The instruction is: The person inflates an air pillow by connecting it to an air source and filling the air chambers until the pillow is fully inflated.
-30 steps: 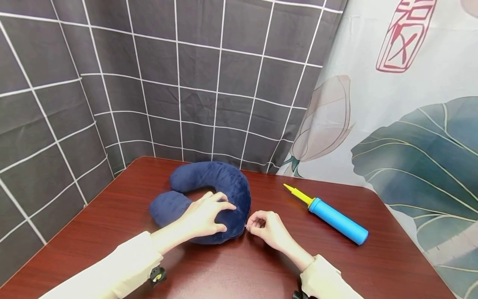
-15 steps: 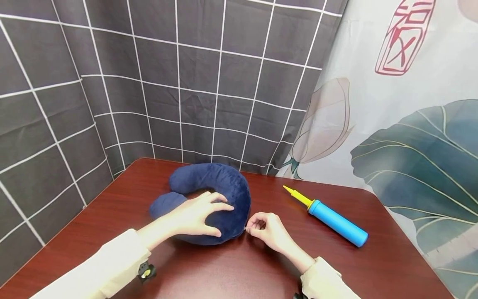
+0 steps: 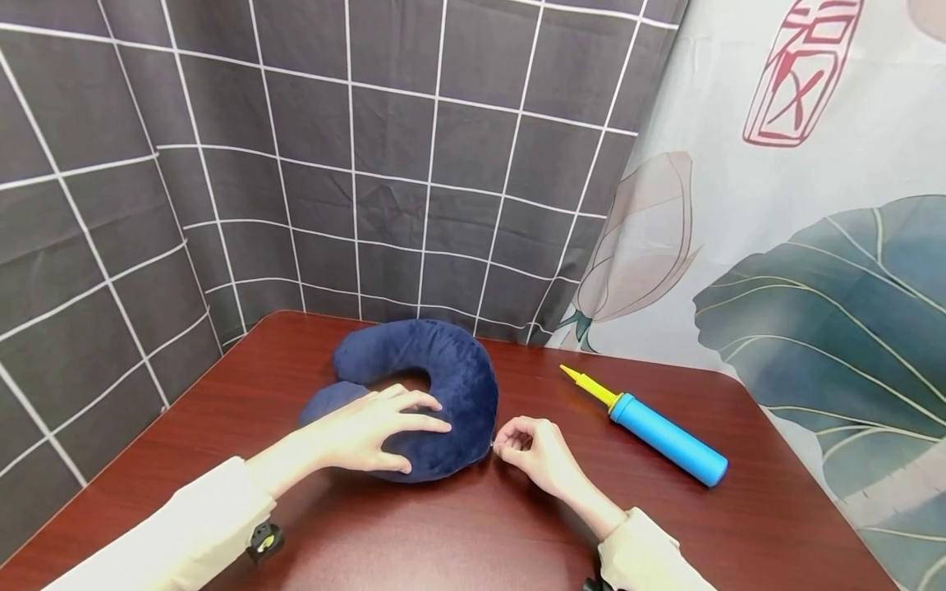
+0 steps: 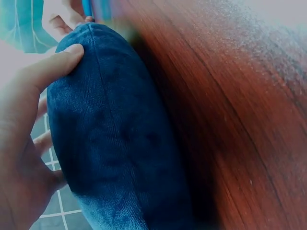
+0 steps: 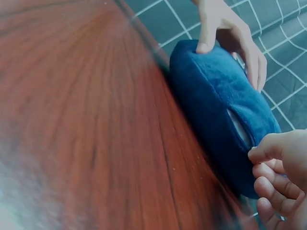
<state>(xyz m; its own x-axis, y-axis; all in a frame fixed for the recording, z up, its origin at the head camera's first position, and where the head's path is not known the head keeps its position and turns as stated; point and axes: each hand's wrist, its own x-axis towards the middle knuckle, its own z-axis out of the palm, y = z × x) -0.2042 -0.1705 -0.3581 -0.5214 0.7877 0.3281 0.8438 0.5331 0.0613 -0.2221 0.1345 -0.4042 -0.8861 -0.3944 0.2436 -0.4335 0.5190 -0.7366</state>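
Note:
A navy-blue U-shaped neck pillow (image 3: 461, 373) lies on the table, its two ends to the left. My left hand (image 3: 369, 428) rests on its near arm with fingers spread, the thumb (image 4: 67, 57) on the outer side. At the outer right edge my right hand (image 3: 538, 451) pinches a small zipper pull (image 5: 251, 151) between thumb and index finger. The right wrist view shows a short slit in the seam, with pale material (image 5: 239, 127) inside. The other fingers of the right hand are curled beside the pillow. Much of the near arm is hidden under the left hand.
A hand pump (image 3: 668, 437) with a blue barrel and yellow nozzle lies on the reddish-brown table (image 3: 443, 546), right of the pillow. Dark grid-patterned cloth (image 3: 392, 205) hangs behind the table, and a light floral cloth (image 3: 739, 189) hangs at the right.
My left hand has slid left along the pillow's near arm. The right hand has shifted very slightly right and still pinches at the pillow's edge. The pump has not moved.

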